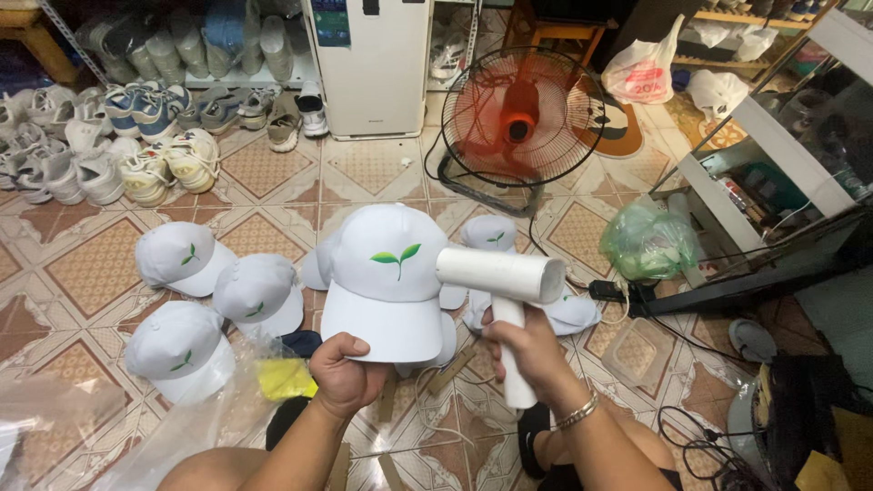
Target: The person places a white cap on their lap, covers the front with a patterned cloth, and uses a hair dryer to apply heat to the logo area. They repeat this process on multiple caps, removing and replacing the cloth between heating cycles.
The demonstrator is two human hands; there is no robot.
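Note:
My left hand grips the brim of a white cap with a green leaf emblem on its front, held up in the middle of the view. My right hand holds a white hair dryer by its handle. Its barrel lies sideways just right of the cap's crown, pointing left at it. A metal bracelet sits on my right wrist. Behind the held cap, more white caps lie partly hidden on the floor.
Three white caps lie on the tiled floor at left. A standing fan faces me at the back, beside a white appliance. Sneakers crowd the far left. A green plastic bag and cables lie right.

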